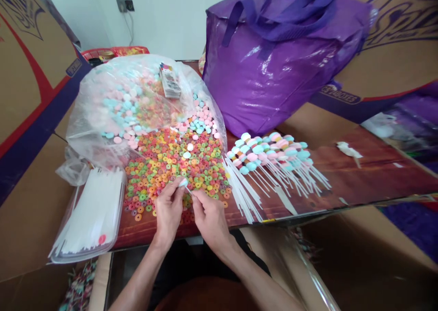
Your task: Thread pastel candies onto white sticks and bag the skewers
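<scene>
My left hand (170, 204) pinches a small pale blue and pink candy (184, 182) between thumb and fingers. A thin white stick (188, 190) runs from that candy to my right hand (209, 215), whose thumb and forefinger are closed on it. Both hands are above the table's front edge, over a spread of colourful ring-shaped candies (150, 165). Right of them lie loose white sticks (241, 190) and a pile of finished-looking candy skewers (270, 151) in pink, blue and white. At the left, a clear container (119, 210) holds many white sticks (91, 206).
Behind the rings, a clear plastic bag (89, 101) holds pastel candies, with a small stack of printed labels (170, 81) on top. A large purple bag (267, 73) stands at the back. Cardboard boxes (30, 73) flank the table (356, 178). Crumpled white scrap (349, 150) lies at right.
</scene>
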`<action>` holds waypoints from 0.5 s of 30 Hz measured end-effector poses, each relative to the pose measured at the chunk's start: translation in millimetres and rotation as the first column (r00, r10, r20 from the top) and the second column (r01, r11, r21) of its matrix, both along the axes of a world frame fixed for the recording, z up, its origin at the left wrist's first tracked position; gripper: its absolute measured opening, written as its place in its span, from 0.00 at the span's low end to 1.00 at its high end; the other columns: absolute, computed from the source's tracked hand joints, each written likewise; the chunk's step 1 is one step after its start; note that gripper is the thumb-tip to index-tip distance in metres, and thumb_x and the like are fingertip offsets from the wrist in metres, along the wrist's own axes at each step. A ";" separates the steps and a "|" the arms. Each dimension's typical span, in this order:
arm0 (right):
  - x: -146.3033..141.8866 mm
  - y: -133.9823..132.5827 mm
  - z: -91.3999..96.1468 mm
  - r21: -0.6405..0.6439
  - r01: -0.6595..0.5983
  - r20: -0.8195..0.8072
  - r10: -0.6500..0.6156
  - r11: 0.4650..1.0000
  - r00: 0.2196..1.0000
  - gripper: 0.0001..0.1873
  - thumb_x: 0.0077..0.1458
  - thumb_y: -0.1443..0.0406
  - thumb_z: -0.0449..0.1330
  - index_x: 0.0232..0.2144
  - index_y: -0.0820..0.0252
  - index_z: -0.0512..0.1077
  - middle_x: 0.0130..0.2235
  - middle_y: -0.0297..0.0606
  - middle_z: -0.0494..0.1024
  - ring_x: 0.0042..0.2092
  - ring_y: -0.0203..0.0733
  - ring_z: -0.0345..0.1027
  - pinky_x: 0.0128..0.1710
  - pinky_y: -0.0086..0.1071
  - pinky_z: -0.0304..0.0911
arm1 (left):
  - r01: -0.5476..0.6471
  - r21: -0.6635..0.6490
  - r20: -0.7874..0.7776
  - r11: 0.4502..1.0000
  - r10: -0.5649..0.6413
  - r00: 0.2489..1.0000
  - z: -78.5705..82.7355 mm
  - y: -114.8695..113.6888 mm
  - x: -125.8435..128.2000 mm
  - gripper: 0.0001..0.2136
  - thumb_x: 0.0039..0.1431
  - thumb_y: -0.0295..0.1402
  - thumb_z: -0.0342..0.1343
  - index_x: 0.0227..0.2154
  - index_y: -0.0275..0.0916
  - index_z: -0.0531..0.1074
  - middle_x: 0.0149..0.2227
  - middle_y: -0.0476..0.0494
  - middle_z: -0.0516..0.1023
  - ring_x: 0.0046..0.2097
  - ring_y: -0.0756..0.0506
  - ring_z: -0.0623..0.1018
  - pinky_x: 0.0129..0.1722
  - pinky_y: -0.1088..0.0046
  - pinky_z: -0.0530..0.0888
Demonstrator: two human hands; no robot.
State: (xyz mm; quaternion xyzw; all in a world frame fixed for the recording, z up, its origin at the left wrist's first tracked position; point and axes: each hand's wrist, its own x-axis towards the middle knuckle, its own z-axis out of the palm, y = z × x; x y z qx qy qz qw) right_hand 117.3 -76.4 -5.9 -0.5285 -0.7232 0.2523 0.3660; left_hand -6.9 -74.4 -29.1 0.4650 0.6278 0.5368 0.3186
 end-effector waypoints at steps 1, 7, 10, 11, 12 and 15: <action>-3.2 3.2 -0.1 0.003 0.006 -0.006 -0.006 1.000 1.000 0.14 0.63 0.68 0.49 0.37 0.58 0.76 0.26 0.36 0.78 0.25 0.39 0.71 0.27 0.28 0.62 | 0.007 0.002 -0.003 1.000 -0.007 1.000 0.1 -0.1 1.3 0.13 0.62 0.36 0.57 0.47 0.43 0.79 0.49 0.44 0.82 0.51 0.42 0.80 0.56 0.60 0.75; -1.6 27.2 -3.0 -0.035 0.072 -0.059 -0.074 0.997 0.996 0.14 0.64 0.65 0.49 0.27 0.56 0.70 0.21 0.31 0.70 0.22 0.36 0.63 0.25 0.28 0.57 | 0.257 -0.006 -0.082 0.966 -0.256 0.963 15.0 13.1 -4.0 0.14 0.65 0.36 0.53 0.48 0.44 0.79 0.50 0.43 0.81 0.54 0.42 0.79 0.56 0.62 0.74; 12.0 34.6 -7.2 -0.016 0.104 -0.038 -0.104 0.994 0.994 0.13 0.64 0.64 0.50 0.30 0.57 0.72 0.22 0.31 0.71 0.23 0.36 0.63 0.26 0.28 0.56 | 0.260 0.033 -0.204 0.965 -0.248 0.947 27.6 38.4 -8.1 0.14 0.65 0.34 0.52 0.49 0.43 0.78 0.48 0.42 0.81 0.49 0.43 0.80 0.51 0.66 0.76; 16.8 35.8 -8.9 -0.012 0.125 -0.030 -0.125 0.992 0.992 0.13 0.64 0.64 0.51 0.30 0.58 0.72 0.23 0.31 0.72 0.23 0.36 0.63 0.26 0.28 0.56 | 0.252 0.051 -0.286 0.966 -0.228 0.931 30.6 49.2 -7.7 0.14 0.65 0.31 0.51 0.48 0.43 0.78 0.46 0.42 0.81 0.46 0.44 0.80 0.48 0.67 0.76; 21.1 36.6 -10.7 -0.010 0.149 -0.029 -0.149 0.989 0.988 0.13 0.64 0.63 0.51 0.30 0.58 0.72 0.23 0.32 0.72 0.24 0.36 0.63 0.27 0.28 0.56 | 0.258 0.055 -0.376 0.965 -0.219 0.900 32.4 60.2 -6.3 0.14 0.65 0.29 0.50 0.48 0.43 0.78 0.45 0.42 0.80 0.44 0.44 0.79 0.46 0.68 0.76; 29.7 36.7 -15.8 -0.023 0.197 -0.044 -0.198 0.980 0.979 0.14 0.64 0.62 0.50 0.29 0.58 0.71 0.25 0.32 0.73 0.26 0.36 0.65 0.28 0.28 0.57 | 0.316 -0.027 -0.586 0.948 -0.271 0.764 30.1 88.0 0.9 0.13 0.60 0.23 0.52 0.40 0.42 0.79 0.40 0.42 0.76 0.39 0.44 0.77 0.41 0.69 0.74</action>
